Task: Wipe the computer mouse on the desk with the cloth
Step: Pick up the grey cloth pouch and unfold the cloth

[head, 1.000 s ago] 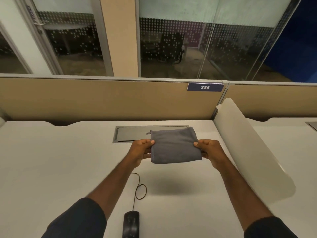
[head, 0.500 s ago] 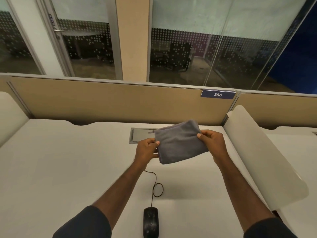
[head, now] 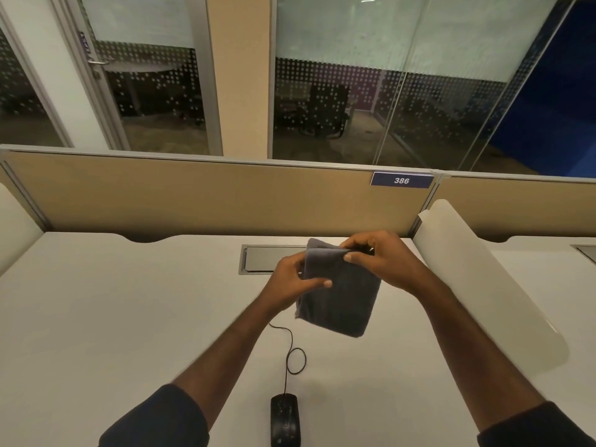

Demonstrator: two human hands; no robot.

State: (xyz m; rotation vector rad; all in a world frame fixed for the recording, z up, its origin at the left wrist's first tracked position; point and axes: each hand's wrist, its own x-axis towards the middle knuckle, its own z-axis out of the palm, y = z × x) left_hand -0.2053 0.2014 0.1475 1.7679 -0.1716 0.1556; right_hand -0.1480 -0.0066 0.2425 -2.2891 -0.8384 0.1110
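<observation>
Black wired mouse point(head: 285, 418) on the white counter point(head: 96, 317) near its front edge, cord point(head: 292, 356) looping away. Folded grey cloth point(head: 342, 298) held in the air above it. Left hand point(head: 290, 285) grip pinches its left edge; right hand point(head: 383, 259) grip pinches the top fold. Tan partition point(head: 209, 198) behind, tag 386 point(head: 401, 180), glass walls.
</observation>
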